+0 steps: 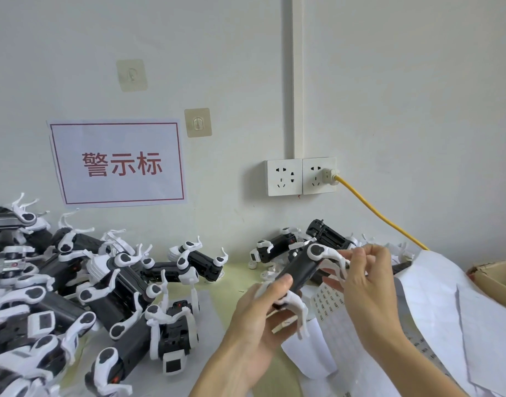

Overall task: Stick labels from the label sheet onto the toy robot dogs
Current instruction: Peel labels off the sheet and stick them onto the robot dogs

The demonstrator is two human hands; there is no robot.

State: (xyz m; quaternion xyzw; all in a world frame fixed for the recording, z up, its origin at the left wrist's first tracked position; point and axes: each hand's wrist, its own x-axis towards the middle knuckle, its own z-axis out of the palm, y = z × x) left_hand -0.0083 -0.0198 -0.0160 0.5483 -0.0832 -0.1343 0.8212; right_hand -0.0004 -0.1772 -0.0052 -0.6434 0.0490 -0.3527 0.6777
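Black-bodied with white legs, one toy robot dog (302,270) is held up above the table (240,275) between both hands; the left hand (260,316) grips its lower end, thumb curled over the dark body and fingers wrapped beneath, with white legs sticking out below the palm; the right hand (366,285) has its fingers curled at the upper end, fingertips pinching at a white leg near the rounded joint; whether a label sits under those fingertips I cannot tell. Just beneath the hands lies the label sheet (329,306), small printed labels in rows, resting on loose white backing sheets (435,310) that spread to the right. A heap of toy dogs (74,287) fills the left side of the table, tangled and lying on their sides; a few more dogs (277,246) lie at the back against the wall. On the wall hang a red-bordered paper sign (117,163), two clear adhesive hooks (198,122) and a double socket (302,176); a yellow cable (380,216) runs from its plug down to the right; a cardboard box (495,279) sits at the right edge.
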